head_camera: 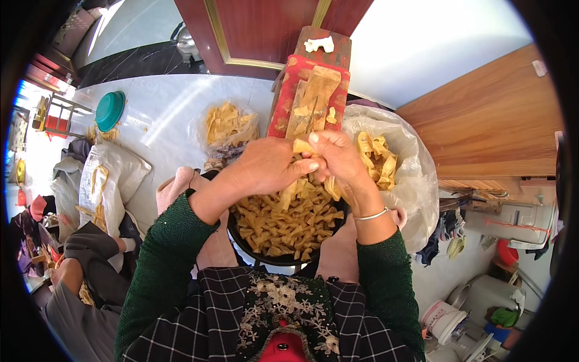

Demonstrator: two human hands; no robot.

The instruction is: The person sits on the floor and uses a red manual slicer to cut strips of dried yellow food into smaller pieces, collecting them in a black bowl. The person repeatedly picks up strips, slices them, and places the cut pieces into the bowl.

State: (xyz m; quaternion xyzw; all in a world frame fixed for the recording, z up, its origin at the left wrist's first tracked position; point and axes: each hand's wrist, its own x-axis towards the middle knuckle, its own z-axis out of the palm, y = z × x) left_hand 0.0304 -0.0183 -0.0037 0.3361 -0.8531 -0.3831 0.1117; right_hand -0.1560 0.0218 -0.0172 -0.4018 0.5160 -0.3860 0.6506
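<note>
Both my hands meet above a round black basin (233,231) on my lap side, between my knees. My left hand (271,165) comes from the left, its thumb pressed towards the right fingers. My right hand (341,156), with a bracelet at the wrist, pinches a yellow strip (302,146) that looks like bean curd skin. The left fingers also grip this strip, though they are partly hidden. Loose ends hang below the hands. Many small knotted yellow pieces (285,226) fill the basin.
Ahead is a wooden bench (344,45) with red cloth (282,108) and wooden blocks (323,86). A plastic bag of strips (228,124) lies left; a larger bag (411,190) holds folded strips (376,158) at right. Another person's leg (88,267) is at left.
</note>
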